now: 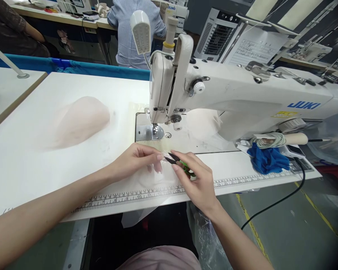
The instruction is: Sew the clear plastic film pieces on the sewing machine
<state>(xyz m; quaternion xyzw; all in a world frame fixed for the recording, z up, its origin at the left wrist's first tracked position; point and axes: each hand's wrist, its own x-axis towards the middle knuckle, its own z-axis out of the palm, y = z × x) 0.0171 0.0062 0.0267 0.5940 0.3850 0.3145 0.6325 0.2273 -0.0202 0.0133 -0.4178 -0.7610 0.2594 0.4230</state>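
Observation:
My left hand (135, 160) rests on a sheer pale fabric piece (154, 179) near the table's front edge, its fingers pinched on the fabric's edge. My right hand (197, 180) grips small thread snips (177, 160) with a green handle, their dark blades open and pointing at the spot my left fingers pinch. Both hands sit just in front of the needle plate (149, 132) of the white Juki sewing machine (242, 97).
A heap of sheer pink fabric (79, 120) lies at the left of the white table (45, 157). A blue cloth (266, 159) and a wooden-handled awl (295, 139) lie at the right. A ruler strip (129, 195) runs along the front edge. Another person in a striped shirt (135, 30) sits behind.

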